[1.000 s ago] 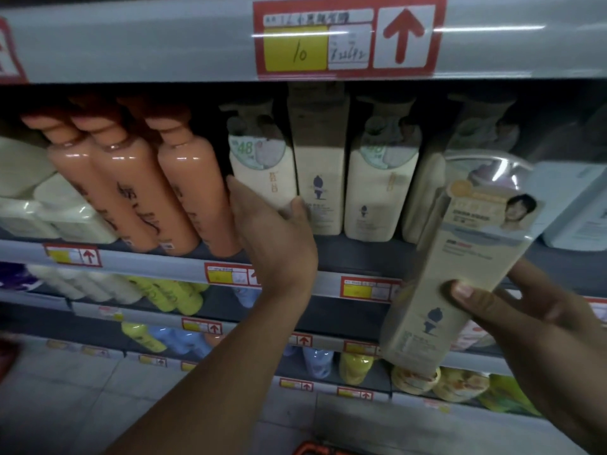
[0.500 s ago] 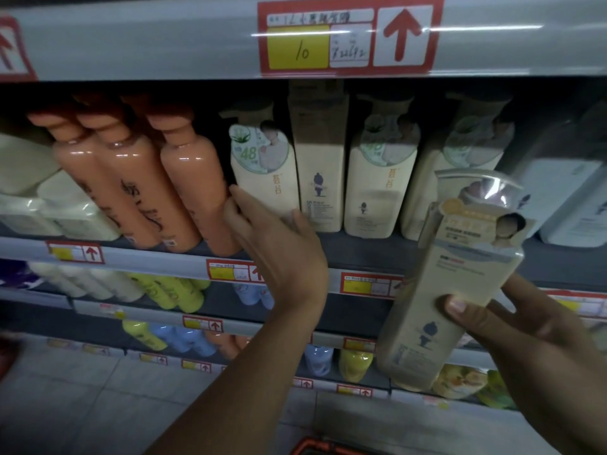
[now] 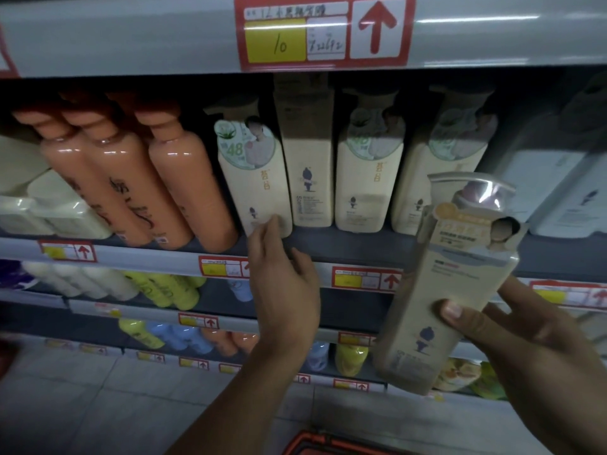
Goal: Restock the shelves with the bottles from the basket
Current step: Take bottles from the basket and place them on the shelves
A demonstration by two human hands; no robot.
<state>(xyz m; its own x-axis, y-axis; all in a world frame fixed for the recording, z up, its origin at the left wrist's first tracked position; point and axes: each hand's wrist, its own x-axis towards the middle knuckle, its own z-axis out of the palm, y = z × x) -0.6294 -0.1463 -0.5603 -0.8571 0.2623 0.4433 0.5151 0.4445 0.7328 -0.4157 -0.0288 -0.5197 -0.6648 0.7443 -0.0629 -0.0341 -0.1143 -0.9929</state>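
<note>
My right hand (image 3: 519,353) grips a cream pump bottle (image 3: 450,284) by its lower body and holds it tilted in front of the shelf's right part. My left hand (image 3: 282,277) reaches up to the grey shelf (image 3: 138,254). Its straight fingertips touch the lower front of a cream bottle with a green "48" label (image 3: 253,178), and the thumb stays off to the side. That bottle stands between the orange bottles (image 3: 184,192) and a taller cream bottle (image 3: 307,172). The red basket's rim (image 3: 315,444) shows at the bottom edge.
More cream bottles (image 3: 368,185) stand to the right on the same shelf, with white ones (image 3: 565,192) past them. The shelf above carries a red price tag (image 3: 323,31). Lower shelves hold yellow (image 3: 164,290) and blue bottles (image 3: 177,336). Below lies the tiled floor.
My left hand has slid down from the "48" bottle's body to its base, uncovering the bottle. My right hand has kept its hold on its bottle, shifting slightly.
</note>
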